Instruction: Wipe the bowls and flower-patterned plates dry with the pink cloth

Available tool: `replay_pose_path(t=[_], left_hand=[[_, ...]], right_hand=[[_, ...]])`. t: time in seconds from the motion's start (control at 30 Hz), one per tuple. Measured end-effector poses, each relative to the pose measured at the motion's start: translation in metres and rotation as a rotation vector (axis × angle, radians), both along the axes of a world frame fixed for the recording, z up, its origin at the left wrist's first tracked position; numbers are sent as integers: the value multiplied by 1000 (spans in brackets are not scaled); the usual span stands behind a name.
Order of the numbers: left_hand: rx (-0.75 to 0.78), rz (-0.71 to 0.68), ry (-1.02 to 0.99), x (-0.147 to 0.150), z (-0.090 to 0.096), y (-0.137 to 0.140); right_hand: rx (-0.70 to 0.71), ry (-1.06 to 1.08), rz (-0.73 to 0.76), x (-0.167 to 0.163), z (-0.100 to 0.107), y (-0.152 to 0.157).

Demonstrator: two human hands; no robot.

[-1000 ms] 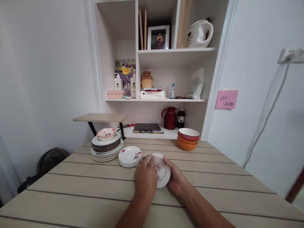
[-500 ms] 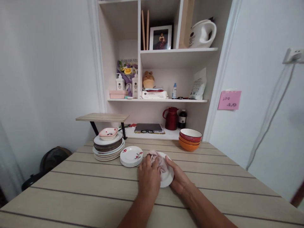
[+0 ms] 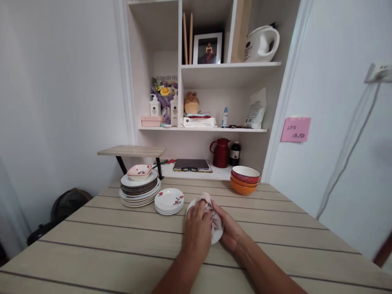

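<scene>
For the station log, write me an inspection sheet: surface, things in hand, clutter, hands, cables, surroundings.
Surface: pale table crossed by dark lines.
Things in hand: small white plate, bunched cloth against it.
Clutter: at left, tall plate stack topped with red-rimmed bowls; next to it, flowered plates; at right, red and orange bowls, stacked.
Hands: left hand on the cloth; right hand at the plate's right edge.
Cables: grey cord hanging from the wall socket, right.
Surroundings: behind, white shelving and red jug; pink note on the wall.
</scene>
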State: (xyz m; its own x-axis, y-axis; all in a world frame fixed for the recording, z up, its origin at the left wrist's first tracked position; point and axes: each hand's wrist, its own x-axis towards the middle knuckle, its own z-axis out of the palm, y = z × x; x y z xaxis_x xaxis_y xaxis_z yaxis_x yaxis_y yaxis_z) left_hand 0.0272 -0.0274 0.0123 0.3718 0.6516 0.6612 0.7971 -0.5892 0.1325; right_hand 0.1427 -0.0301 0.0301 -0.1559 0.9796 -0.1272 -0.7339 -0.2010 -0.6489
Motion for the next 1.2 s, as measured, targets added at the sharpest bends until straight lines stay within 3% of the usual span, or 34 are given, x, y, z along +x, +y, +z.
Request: replay_pose_path(t=[0.2,0.37,0.53,0.77,0.93,1.1,1.2], left_hand=[[-80,203,18,-4,5,0],[-160,88,39,-6,10,-10],[-86,-62,11,-2,5,-7],[-121,206,40,-6,6,-1],[-221,92,105,-6,8,-4],[-120,-165,109,-1,-2,-5],[-73,-123,97,1,-3,-3]], right_hand=[[-22,-23,-18,-2,-4,4],[-33,-6,31,4,-6,4],[3,-25,-2,4,-5,3],[54,-22,-129,2,-8,9],[14,9,-220,16,-9,15],[-16,0,-126,26,-7,12],[23,-18,-66,19,-5,10]])
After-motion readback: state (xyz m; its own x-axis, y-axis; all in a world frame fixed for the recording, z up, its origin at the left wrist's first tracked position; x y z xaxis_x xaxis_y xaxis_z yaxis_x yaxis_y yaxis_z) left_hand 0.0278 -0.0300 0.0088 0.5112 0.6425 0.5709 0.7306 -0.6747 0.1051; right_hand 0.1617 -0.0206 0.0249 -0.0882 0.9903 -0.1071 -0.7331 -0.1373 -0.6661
